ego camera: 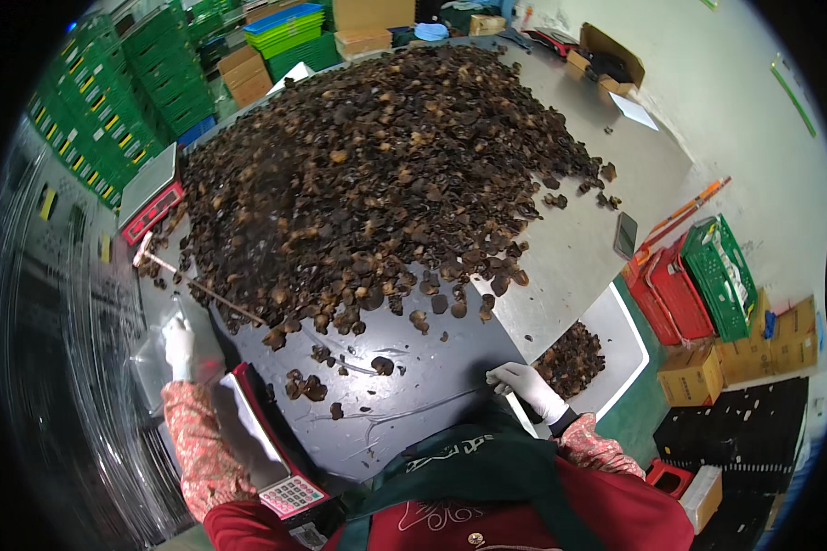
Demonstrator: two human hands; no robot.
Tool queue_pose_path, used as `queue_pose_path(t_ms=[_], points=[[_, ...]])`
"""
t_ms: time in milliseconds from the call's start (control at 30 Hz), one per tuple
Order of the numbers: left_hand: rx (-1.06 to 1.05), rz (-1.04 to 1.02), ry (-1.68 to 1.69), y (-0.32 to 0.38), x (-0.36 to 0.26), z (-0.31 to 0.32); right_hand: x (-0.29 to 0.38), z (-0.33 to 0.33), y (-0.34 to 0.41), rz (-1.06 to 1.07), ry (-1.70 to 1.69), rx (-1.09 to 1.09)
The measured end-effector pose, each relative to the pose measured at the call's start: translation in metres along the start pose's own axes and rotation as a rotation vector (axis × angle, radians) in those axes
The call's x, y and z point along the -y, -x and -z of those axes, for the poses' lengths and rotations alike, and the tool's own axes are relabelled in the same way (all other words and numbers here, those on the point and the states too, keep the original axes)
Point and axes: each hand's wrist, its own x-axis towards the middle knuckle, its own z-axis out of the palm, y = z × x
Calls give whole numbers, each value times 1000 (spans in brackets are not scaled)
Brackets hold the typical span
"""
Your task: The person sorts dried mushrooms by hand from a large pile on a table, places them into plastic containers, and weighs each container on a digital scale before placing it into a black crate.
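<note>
My left hand point(178, 348), in a white glove, is at the left side of the table with its fingers closed on clear plastic bags point(145, 361); how many it grips is hidden. Beside that forearm stands a red-trimmed digital scale point(293, 494) with a keypad. My right hand point(527, 389), also gloved, is at the table's near right edge, fingers bent, its palm side hidden. A large heap of dark brown dried fungus, seemingly wood ear point(365, 179), covers the far table. Several loose fungus pieces point(307, 386) lie on the grey sheet point(420, 372) before me.
A long-handled wooden tool point(203, 286) leans along the heap's left edge, near a second red scale point(153, 196). A white bin point(624, 351) at right holds more fungus. A phone point(625, 235) lies on the table. Green crates point(96, 113) are stacked at left; red baskets point(661, 293) stand at right.
</note>
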Motion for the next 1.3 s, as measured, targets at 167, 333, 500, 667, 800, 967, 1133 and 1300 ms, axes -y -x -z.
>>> queue_pose_path(t_ms=[167, 333, 500, 667, 800, 967, 1133, 1300], points=[[-273, -185, 510, -7, 146, 54, 9, 7, -48, 103, 74, 120], [-535, -89, 431, 45, 69, 106, 8, 24, -96, 271, 115, -34], [-601, -351, 139, 202, -7, 186, 116, 26, -150, 465, -296, -31], [-341, -319, -137, 313, 5, 116, 237, 25, -299, 1062, 307, -513], [-281, -275, 55, 357, 36, 71, 305, 7, -375, 893, 607, -725], [-369, -284, -150, 354, -59, 126, 319, 7, -398, 804, 809, -684], [-448, -265, 116, 334, -133, 140, 293, 21, -340, 1032, 440, -739], [-271, -418, 619, 306, -218, 97, 216, 60, -172, 951, 61, -636]])
